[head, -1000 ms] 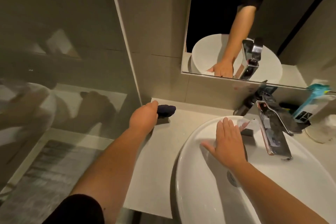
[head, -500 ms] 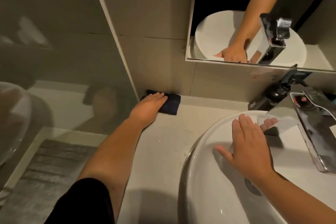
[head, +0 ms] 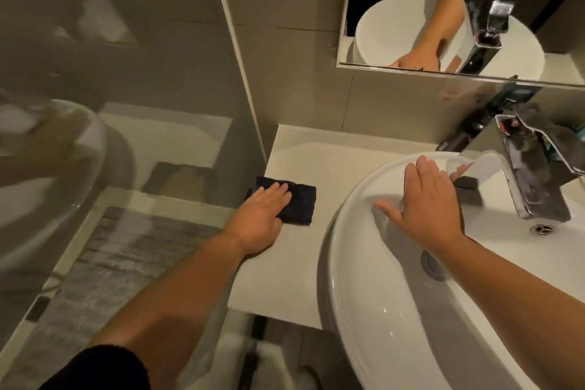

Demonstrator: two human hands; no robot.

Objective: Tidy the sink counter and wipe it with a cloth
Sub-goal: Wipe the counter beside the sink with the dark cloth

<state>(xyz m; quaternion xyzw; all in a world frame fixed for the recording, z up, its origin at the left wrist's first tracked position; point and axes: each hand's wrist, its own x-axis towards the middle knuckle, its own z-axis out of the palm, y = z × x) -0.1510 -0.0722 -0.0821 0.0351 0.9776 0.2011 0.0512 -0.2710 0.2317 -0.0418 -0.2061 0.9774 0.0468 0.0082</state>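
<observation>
Since the earlier frame, the dark cloth [head: 296,204] has slid from the back wall toward the counter's [head: 316,165] middle, near the glass partition [head: 126,104]. From the head view, the left hand [head: 261,215] presses flat on the cloth, fingers extended, not clenched. The right hand [head: 424,203] rests open-palmed on the white basin's [head: 364,294] rim, beside the chrome faucet [head: 531,174].

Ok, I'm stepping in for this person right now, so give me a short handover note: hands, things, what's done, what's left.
Left hand: flat, pressing the dark cloth on the counter left of the basin.
Right hand: open, resting on the basin's rim, holding nothing.
Done: the counter strip to the left holds only the cloth; wiping is under way.
Left: wipe the remaining counter; items behind the tap are too blurred to tell.
</observation>
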